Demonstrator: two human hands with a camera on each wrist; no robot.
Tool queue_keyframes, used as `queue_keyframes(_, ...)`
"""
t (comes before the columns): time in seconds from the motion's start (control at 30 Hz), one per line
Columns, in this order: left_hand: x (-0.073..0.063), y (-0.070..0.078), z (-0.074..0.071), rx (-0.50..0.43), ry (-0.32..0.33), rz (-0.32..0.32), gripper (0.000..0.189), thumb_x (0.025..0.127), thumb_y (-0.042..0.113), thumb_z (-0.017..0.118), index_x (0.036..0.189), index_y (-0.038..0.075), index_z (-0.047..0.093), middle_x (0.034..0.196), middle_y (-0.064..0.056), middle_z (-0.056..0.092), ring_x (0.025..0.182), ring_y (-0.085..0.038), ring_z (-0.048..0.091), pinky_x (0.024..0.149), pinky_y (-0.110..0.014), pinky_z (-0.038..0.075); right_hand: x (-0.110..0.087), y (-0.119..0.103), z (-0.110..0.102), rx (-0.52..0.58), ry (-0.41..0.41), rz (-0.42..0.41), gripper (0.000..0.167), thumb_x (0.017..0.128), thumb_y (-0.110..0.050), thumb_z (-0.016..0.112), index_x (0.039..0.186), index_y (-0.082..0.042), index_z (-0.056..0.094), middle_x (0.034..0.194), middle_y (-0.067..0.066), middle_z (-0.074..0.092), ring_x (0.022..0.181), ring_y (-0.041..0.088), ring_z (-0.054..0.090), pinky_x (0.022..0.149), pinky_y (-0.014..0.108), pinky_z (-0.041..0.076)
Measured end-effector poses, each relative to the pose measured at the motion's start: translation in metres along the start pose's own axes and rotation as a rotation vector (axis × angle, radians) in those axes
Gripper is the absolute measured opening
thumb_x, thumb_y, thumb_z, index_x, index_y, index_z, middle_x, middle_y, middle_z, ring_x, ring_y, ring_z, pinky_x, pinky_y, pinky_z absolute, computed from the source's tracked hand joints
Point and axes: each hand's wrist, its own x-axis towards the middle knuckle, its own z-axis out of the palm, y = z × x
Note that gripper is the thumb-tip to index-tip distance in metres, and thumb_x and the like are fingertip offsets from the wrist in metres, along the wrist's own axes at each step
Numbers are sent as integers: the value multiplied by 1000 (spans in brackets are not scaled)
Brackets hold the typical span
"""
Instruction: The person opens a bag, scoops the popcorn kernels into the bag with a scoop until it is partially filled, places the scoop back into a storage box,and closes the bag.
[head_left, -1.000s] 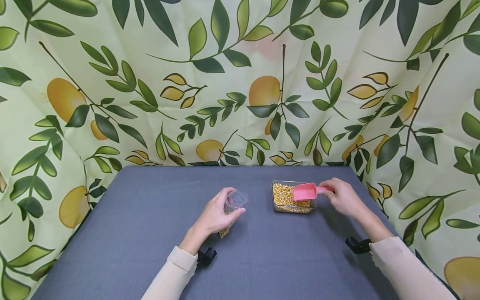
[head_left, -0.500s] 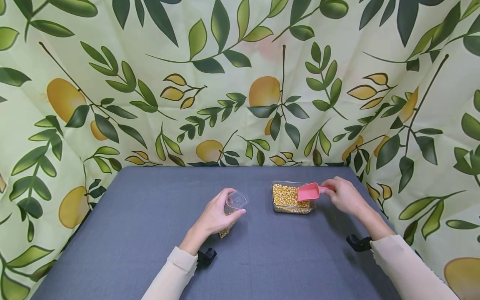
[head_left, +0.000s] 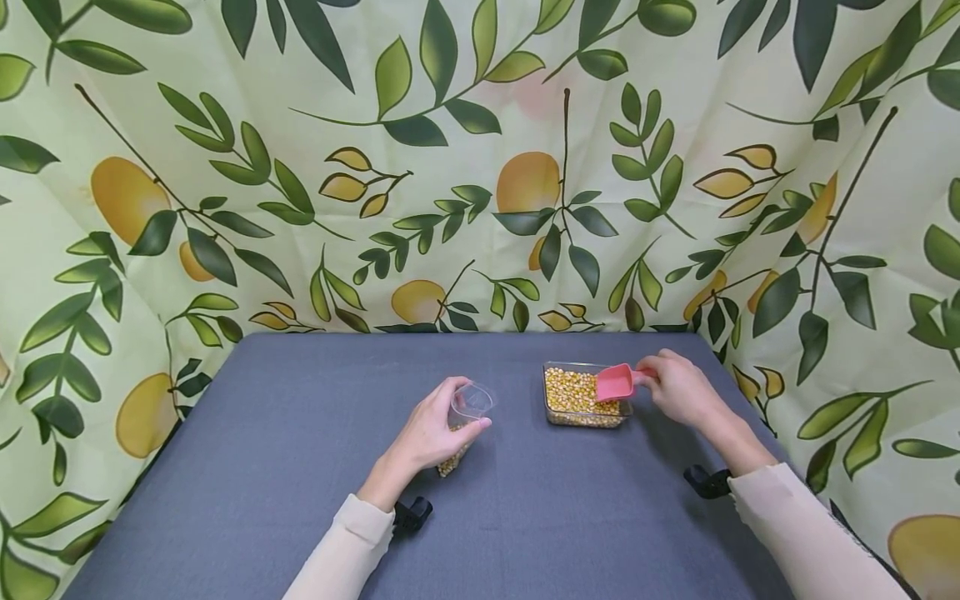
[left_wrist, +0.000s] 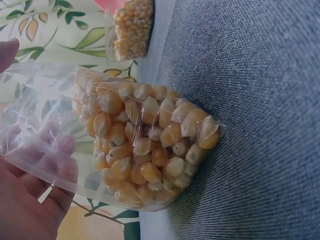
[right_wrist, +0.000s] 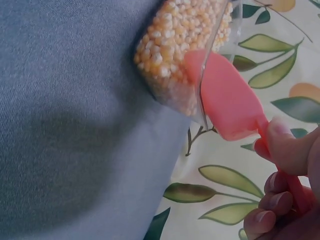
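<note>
The step in hand looks to be scooping corn [head_left: 570, 388] out of the box [head_left: 585, 420]: the right hand [head_left: 686, 388] grips the scoop [head_left: 615, 383] by its handle, thumb and fingers wrapped round it, and in the right wrist view the blade leans over the box's rim with its tip dipped inside, against the corn. Whether the blade carries a load cannot be told. The left hand [head_left: 429, 427] has its grip round the upper part of the clear bag [left_wrist: 37, 92], thumb on one side and fingers on the other, its mouth facing up and spread wide. The bag stands on or just above the surface [head_left: 300, 442], to the left of the box and well apart from it, with kernels [left_wrist: 145, 145] filling its lower part, so the filling seems partly done. The next move probably calls for loading the scoop, lifting it level over the rim, carrying it across to the bag's mouth and tipping it there, while the left grip keeps that mouth spread.
</note>
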Motion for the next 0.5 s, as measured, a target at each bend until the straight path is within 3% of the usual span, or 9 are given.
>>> queue_keyframes(0.17,0,0,-1,-5,-12,-21,60,88,44,75,135,13,54,106,-9,62,95,-16,59,81,-40,49,3,-8,6,-43,2,-25,8,91,-4,72,98,1,73,80,5,56,67,19,50,61,39,44)
queue_keyframes(0.5,0,0,0,11,1,-12,59,87,43,76,133,13,55,99,5,56,93,-14,57,78,-37,48,2,-4,23,7,-15,-16,13,94,-6,70,103,3,73,82,7,58,70,20,51,63,40,45)
